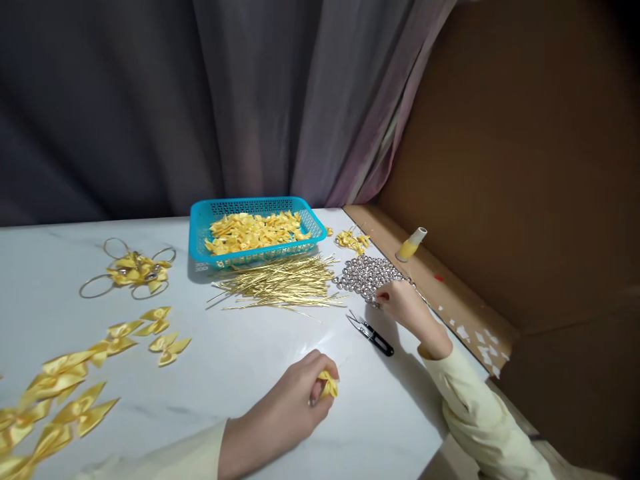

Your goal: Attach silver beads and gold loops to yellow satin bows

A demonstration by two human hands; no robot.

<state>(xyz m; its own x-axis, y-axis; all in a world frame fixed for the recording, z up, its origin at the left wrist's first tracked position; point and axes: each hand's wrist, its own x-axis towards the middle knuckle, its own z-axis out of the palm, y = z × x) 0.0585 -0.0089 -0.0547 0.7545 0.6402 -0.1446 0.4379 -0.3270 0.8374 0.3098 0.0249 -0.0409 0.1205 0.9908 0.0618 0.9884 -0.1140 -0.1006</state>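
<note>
My left hand rests on the white table near the front, fingers closed on a small yellow ribbon bow. My right hand reaches to the near edge of a pile of silver bells, fingertips pinched among them; what they hold is too small to make out. Black thread snips lie between the two hands. A heap of thin gold wires lies just left of the bells.
A blue basket of yellow bows stands at the back. Loose yellow bows trail along the left front. Wire rings with bows and bells lie at the far left. A yellow thread spool rests on the cardboard wall's flap at right.
</note>
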